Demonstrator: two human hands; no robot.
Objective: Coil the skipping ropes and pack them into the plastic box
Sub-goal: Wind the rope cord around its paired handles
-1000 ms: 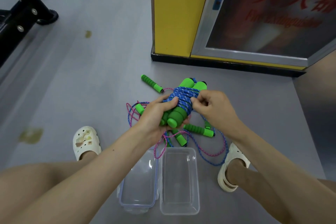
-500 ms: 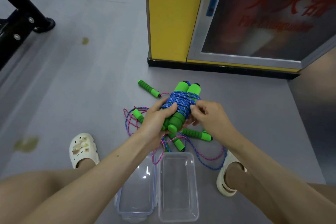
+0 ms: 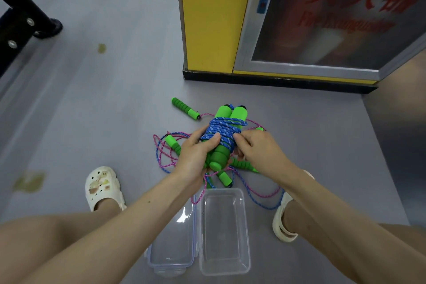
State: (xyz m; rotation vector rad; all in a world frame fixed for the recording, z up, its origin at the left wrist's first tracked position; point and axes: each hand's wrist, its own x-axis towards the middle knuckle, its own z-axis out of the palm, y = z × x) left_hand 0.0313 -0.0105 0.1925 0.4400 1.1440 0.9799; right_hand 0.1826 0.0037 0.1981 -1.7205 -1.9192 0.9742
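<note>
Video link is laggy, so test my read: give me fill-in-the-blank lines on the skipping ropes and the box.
The left hand grips foam handles coloured ____. The rope wound round them is ____. The plastic box is ____. Its lid lies on the box's ____ side.
Missing: green; blue; empty; left.
</note>
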